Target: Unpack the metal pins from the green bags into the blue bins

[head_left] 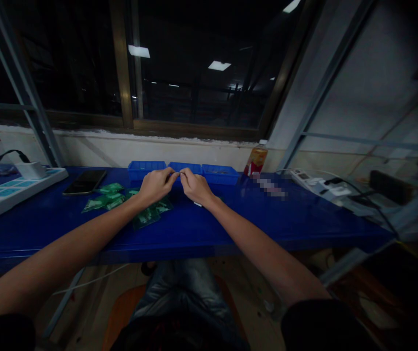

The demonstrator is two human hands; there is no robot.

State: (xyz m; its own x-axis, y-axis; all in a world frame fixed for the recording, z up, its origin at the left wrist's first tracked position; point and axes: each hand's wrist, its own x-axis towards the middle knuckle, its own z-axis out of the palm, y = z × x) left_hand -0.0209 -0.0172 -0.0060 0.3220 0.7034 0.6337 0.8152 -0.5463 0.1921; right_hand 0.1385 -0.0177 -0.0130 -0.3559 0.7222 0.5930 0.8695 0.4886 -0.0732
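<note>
My left hand point(158, 184) and my right hand point(195, 186) meet fingertip to fingertip above the blue table, in front of a row of blue bins. Both are closed in a pinch. Whatever lies between the fingertips is too small and dark to name. Small green plastic packets point(112, 196) lie in a loose pile under and left of my left hand. Below my right hand a small white piece point(198, 204) shows, partly hidden. Behind the hands stand the left bin point(146, 171), the middle bin point(189, 167) and the right bin point(219, 174), the last with small items inside.
A phone point(85, 182) and a white power strip point(19, 191) lie on the left of the table point(253, 219). A drink bottle point(256, 160) stands at the back right. Farther right are another power strip point(314, 184) with plugs and cables. A window and wall close off the back.
</note>
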